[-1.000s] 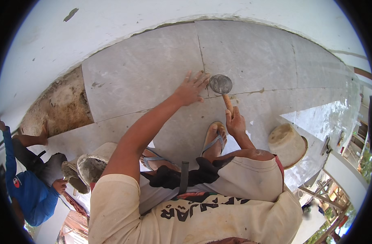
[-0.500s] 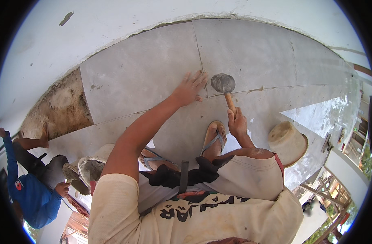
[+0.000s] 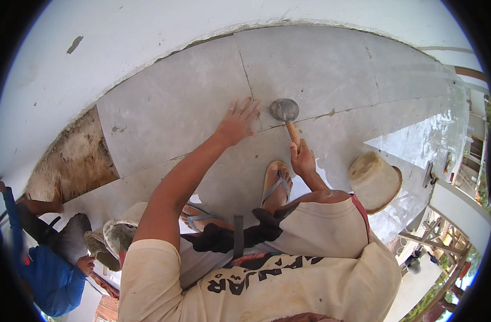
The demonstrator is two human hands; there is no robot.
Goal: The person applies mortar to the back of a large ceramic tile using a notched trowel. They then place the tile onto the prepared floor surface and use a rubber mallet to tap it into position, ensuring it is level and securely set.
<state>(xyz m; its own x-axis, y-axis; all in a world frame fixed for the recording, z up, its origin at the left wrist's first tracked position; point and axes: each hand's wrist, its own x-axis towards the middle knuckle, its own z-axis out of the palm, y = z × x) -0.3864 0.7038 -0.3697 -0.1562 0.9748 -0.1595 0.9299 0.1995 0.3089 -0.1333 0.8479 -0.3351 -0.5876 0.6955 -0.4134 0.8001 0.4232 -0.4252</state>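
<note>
Just above the frame's centre my left hand (image 3: 237,122) lies, fingers loosely spread, on a grey tile (image 3: 175,102), while to its lower right my right hand (image 3: 303,160) curls its fingers round a mallet (image 3: 284,109), whose dark head is at upper centre.

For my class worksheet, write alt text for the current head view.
A person holds a wooden-handled mallet in the grip of the right hand over grey floor tiles, while the left hand is spread out just left of it. A pale bucket is at right; at left, a co-worker in blue is near a rough, untiled patch.
</note>
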